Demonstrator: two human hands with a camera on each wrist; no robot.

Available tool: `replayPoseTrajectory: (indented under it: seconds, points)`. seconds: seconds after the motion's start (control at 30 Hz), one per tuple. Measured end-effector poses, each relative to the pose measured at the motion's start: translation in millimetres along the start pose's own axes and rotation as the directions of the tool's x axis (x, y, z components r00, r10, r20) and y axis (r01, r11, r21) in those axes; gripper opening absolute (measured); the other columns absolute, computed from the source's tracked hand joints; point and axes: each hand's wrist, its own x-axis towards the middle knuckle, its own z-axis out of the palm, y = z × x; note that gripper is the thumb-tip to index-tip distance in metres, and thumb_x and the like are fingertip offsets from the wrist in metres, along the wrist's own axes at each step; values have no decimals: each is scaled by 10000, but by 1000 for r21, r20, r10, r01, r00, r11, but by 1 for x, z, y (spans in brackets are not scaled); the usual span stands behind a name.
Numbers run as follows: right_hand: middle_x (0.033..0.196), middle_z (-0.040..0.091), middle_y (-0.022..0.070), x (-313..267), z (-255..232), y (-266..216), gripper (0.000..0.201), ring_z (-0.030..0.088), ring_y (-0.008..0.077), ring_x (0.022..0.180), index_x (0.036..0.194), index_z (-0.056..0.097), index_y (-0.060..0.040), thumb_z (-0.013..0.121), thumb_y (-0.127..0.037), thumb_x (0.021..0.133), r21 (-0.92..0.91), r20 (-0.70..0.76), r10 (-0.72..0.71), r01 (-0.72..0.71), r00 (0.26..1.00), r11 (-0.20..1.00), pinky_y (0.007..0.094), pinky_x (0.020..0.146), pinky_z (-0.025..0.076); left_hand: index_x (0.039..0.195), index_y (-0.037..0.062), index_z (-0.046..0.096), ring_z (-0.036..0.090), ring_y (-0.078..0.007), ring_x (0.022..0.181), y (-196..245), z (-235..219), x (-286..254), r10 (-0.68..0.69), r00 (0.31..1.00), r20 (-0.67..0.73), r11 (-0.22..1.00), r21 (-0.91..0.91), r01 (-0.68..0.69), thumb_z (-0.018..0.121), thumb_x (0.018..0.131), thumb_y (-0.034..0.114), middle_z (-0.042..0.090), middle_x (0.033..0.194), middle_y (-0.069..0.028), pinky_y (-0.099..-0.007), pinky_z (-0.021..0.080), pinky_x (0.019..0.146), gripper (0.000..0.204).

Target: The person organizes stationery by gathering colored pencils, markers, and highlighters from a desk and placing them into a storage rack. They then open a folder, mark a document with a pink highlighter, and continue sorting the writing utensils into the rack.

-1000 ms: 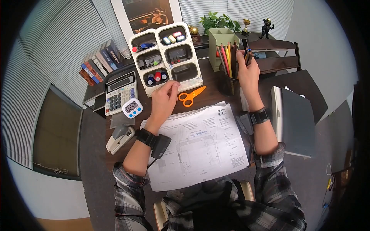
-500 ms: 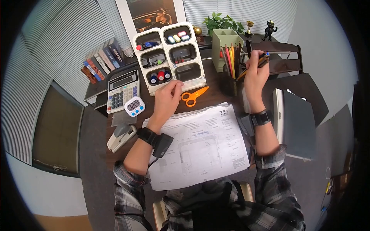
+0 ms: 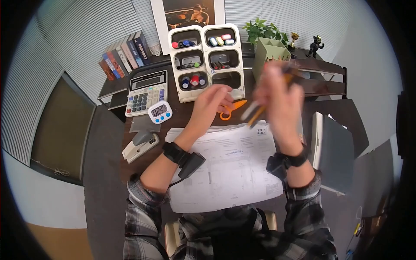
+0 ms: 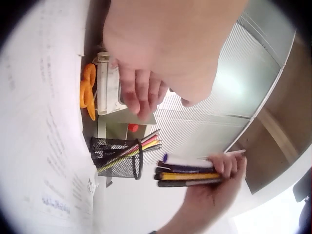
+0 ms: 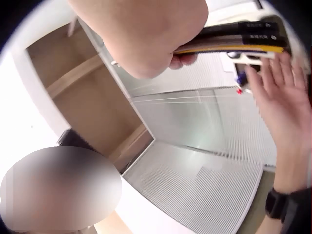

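My right hand (image 3: 284,104), blurred, grips a bundle of pens and pencils (image 4: 187,175). In the left wrist view it has a white pen with a blue end, dark ones and a yellow one. My left hand (image 3: 208,106) is raised beside it with loosely bent fingers and holds nothing; in the right wrist view its palm faces the bundle's ends. Orange scissors (image 3: 238,105) lie just past the left fingers. A black mesh pencil cup (image 4: 117,158) with coloured pencils shows in the left wrist view; the right hand mostly hides it in the head view.
A white organizer (image 3: 206,60) with pens, markers and erasers in several compartments stands at the back. To the left are a calculator (image 3: 145,97), timer (image 3: 160,112) and stapler (image 3: 141,146). Papers (image 3: 229,173) cover the desk's front. A green holder (image 3: 268,50) stands behind; a dark binder (image 3: 336,151) lies right.
My right hand has pulled the bundle away from the pencil cup and brought it left and nearer. The left hand has lifted off the organizer's front edge and moved right, its fingers spreading.
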Motion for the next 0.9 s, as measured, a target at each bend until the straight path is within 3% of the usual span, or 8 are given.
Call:
replayPoseTrajectory:
  seconds: [0.03,0.07,0.13,0.27,0.33,0.5,0.63,0.9]
  points:
    - [666,464,-24,4,9,11,217,447,74,549,957,557,-39,567,-248,1019,188,170,131,-163,977,969,255,513,388,1286,40,529,646,-176,947,-2,1,0,-62,989,135,989,-128,80,393,1067,396,643,1037,-88,-337,539,813,439]
    - [671,466,-20,8,18,29,228,452,82,550,934,547,-43,563,-253,1020,267,210,198,-250,958,931,258,517,394,1286,40,529,646,-176,947,-2,4,-3,-61,989,137,989,-126,79,393,1067,396,643,1037,-88,-337,539,813,439]
    - [687,508,-2,13,19,56,273,502,89,578,923,547,-36,568,-291,1016,137,268,391,-437,880,889,239,540,423,1278,32,509,645,-199,961,-2,16,-12,-188,949,253,837,-464,289,389,1063,435,646,1021,-97,-391,532,869,472]
    - [742,588,27,9,11,81,334,562,88,607,907,558,-48,531,-359,1026,-2,344,377,-401,860,916,234,543,457,1220,28,491,649,-216,925,-6,6,-12,-273,856,438,924,-129,360,437,1053,421,638,1031,-106,-391,525,866,430]
    - [758,608,36,9,7,79,359,583,88,614,902,561,-50,515,-384,1029,-46,364,356,-365,861,930,233,521,471,1208,23,492,651,-213,891,-11,5,-10,-289,850,441,911,-145,385,465,1048,403,639,973,-107,-355,527,800,413]
    - [818,649,56,10,4,65,403,614,94,568,970,577,-38,504,-432,1019,-74,393,563,-585,727,808,217,349,446,1150,26,538,654,-204,865,-19,1,-9,-282,827,487,900,-164,404,478,1048,371,644,938,-100,-320,524,723,365]
    - [882,686,74,8,6,77,413,519,87,411,1021,605,-19,525,-425,1010,-18,365,560,-595,744,803,202,319,385,1138,24,556,659,-209,840,-19,8,-12,-283,860,425,897,-201,394,480,1052,324,648,946,-102,-318,529,707,321]
    - [757,664,47,11,-2,92,425,402,27,358,983,655,13,544,-397,1000,10,488,574,-662,658,750,192,304,293,1210,-38,537,685,-255,949,-23,10,-9,-236,903,360,917,-227,330,468,1056,247,663,1049,-147,-380,573,889,331]
